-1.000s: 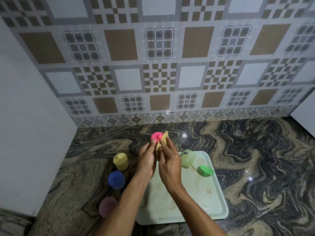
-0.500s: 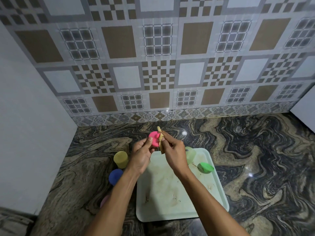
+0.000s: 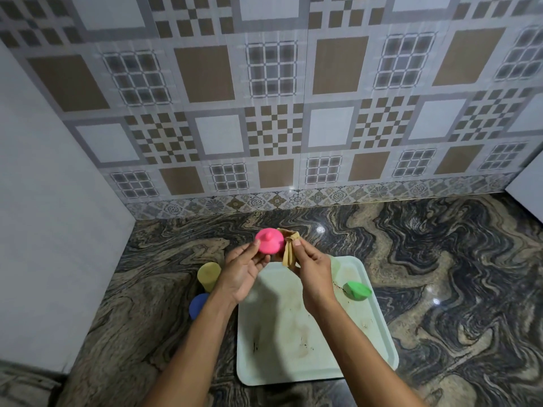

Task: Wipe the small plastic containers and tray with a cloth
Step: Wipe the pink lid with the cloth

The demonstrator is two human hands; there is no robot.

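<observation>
Fingers [image 3: 297, 244] of the right hand [image 3: 313, 270] pinch a bunched tan cloth [image 3: 289, 250] just beside the pink container [image 3: 269, 240], gripped in the left hand [image 3: 244, 271] above the stained tray [image 3: 308, 356]. Left of the tray stand a blue container [image 3: 198, 305] and a yellow container [image 3: 208, 273]. A green container [image 3: 357, 290] lies on the tray's far right.

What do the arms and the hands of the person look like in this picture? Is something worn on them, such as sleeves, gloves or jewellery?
The left hand and the right hand are bare: no gloves, and no ring shows. The left forearm and the right forearm are also bare down to the edge of the picture; no sleeve, watch or bracelet is visible.
</observation>
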